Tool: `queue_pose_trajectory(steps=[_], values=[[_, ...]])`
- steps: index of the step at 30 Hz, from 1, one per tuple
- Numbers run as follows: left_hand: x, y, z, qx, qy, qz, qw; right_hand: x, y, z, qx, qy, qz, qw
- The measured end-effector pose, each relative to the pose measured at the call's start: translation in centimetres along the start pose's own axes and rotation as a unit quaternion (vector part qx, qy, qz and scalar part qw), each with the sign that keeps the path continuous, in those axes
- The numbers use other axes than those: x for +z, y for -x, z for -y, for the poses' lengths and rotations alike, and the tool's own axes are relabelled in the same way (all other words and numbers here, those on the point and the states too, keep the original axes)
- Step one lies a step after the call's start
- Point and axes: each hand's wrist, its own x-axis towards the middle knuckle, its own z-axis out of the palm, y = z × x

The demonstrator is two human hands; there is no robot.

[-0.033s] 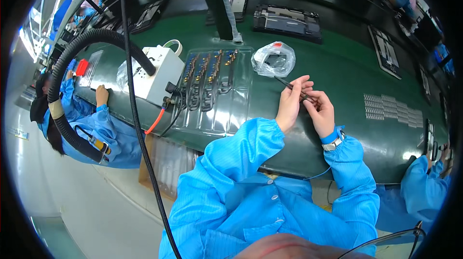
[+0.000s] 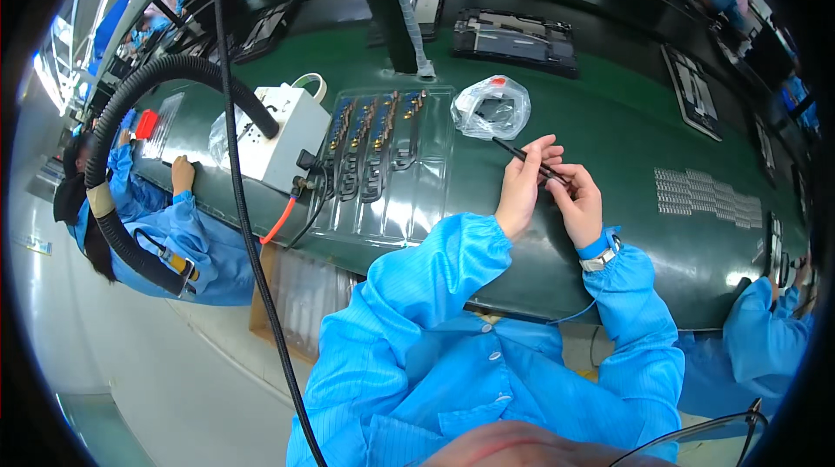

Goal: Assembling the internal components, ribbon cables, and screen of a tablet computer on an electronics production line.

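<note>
Above the green table mat, both my hands close on one slender black pen-like tool (image 2: 509, 149); its exact kind cannot be made out. My left hand (image 2: 524, 187) pinches it around its middle, with the tip pointing up and left toward a clear plastic bag (image 2: 465, 126). The fingers of my right hand (image 2: 579, 206) are closed at the tool's other end, close beside the left fingertips. That bag lies just beyond the tip and has a red spot on top. A blue band and a watch (image 2: 602, 256) circle my right wrist.
Left of my hands lies a clear tray (image 2: 417, 213) of small flex-cable parts, beside a white box (image 2: 287, 138) with a black hose. Small silvery pieces (image 2: 696, 196) lie in rows at right. Opened devices (image 2: 515, 41) line the far side. Co-workers sit at left and right.
The black tool has shifted slightly and shows a little more between my fingers. Both hands keep nearly the same place and grip.
</note>
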Motion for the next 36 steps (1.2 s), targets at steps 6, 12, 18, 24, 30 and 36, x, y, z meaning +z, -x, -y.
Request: queue_pose_trajectory(steps=[6,12,18,24,30,36], values=[[0.4,0.5,-0.5,-0.002,-0.028,0.035,0.999,-0.2,-0.1,0.8,0.034,-0.087,-0.019,0.995],[0.5,0.3,-0.5,0.002,-0.062,0.006,0.998,-1.5,0.0,-0.1,0.071,0.012,0.092,0.993],[0.6,0.6,-0.7,-0.009,-0.063,0.013,0.998,-0.3,0.0,0.6,0.003,-0.037,-0.013,0.999],[0.8,0.6,-0.6,0.019,-0.048,0.020,0.998,-1.4,0.0,0.4,0.042,0.065,0.095,0.992],[0.1,0.2,-0.2,-0.010,-0.051,0.004,0.999,-0.4,0.1,0.5,-0.017,0.042,0.028,0.999],[0.7,0.6,-0.6,0.013,-0.061,0.016,0.998,-0.8,0.2,0.4,0.022,0.058,0.076,0.995]])
